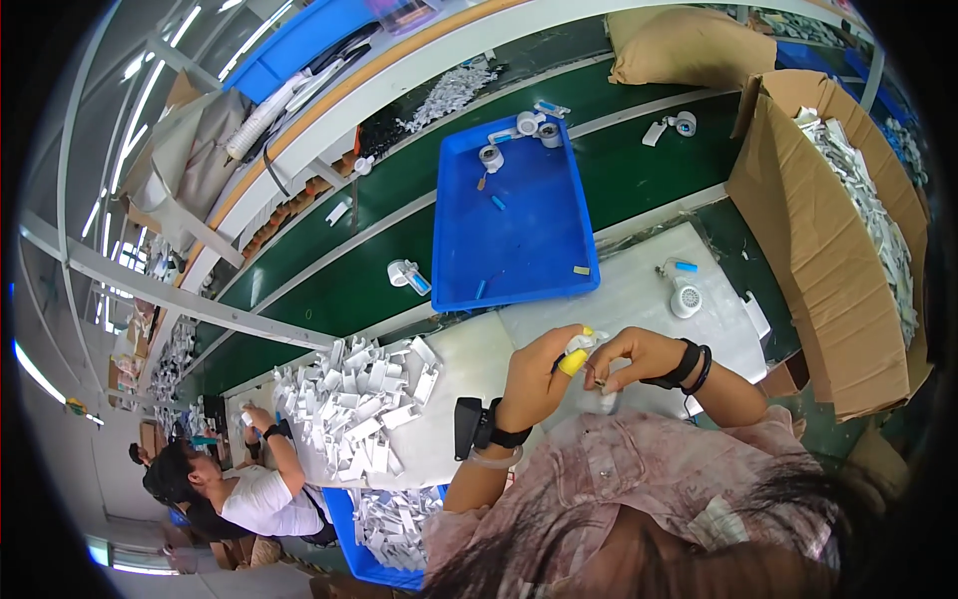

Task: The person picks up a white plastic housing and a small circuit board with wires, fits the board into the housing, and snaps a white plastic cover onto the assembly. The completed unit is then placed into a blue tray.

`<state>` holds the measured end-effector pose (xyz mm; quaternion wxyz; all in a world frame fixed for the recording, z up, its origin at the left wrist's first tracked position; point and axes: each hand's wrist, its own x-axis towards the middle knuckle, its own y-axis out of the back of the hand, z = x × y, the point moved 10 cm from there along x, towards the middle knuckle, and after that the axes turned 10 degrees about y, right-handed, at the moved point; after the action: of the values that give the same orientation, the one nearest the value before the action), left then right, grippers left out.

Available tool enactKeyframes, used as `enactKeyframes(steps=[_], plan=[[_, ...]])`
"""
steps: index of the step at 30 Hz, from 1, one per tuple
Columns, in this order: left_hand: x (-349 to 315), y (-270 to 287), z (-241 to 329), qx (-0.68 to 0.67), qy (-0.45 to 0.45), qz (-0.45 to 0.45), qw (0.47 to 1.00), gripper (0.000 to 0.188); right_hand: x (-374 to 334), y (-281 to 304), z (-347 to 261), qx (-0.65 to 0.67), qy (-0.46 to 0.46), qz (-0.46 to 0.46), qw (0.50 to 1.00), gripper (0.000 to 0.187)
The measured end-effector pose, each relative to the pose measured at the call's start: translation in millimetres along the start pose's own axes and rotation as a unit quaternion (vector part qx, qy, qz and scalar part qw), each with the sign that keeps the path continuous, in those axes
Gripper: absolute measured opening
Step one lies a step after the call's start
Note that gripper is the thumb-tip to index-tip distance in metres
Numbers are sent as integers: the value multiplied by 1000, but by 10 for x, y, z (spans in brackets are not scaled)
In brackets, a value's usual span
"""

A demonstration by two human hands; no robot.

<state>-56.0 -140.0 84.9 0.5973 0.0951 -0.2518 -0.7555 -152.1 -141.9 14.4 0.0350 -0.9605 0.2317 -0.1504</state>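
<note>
My left hand (542,374), with yellow covers on its fingertips, is closed around a small white plastic part (591,341) just over the near edge of the work table. Close against it, the fingers of my right hand (639,356) are pinched together; what they grip is too small to make out. A pale, blurred piece shows below the fingertips. Beyond my right hand lies a white round unit with a grille (686,300), joined by a wire to a small blue cylinder (686,267). Left of my hands is a heap of white plastic housings (359,399).
A blue tray (514,245) holding several white units stands across the green conveyor (349,262). A large cardboard box (808,250) of white parts stands at right. A blue bin (344,529) of housings is below the table, and a co-worker (264,499) sits at left.
</note>
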Motion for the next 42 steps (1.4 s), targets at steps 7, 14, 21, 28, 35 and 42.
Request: enactKeyframes(steps=[7,14,21,28,35,42], plan=[[-125,-55,-324,-42,156,29,986,26,-96,245,-228,-279,46,236,930,16],[-213,-281,-612,-296,219,28,929,34,-213,189,-543,-375,139,314,861,19],[-245,-395,-493,-357,201,11,912,42,-197,16,-695,-459,218,278,815,15],[-297,-396,-508,-370,208,30,905,41,-206,10,-681,-436,215,284,827,12],[-331,-452,-507,-314,201,-8,928,36,-221,-12,-684,-450,224,286,816,15],[-349,-484,-476,-292,208,-15,934,35,-248,-70,-749,-488,238,290,788,18]])
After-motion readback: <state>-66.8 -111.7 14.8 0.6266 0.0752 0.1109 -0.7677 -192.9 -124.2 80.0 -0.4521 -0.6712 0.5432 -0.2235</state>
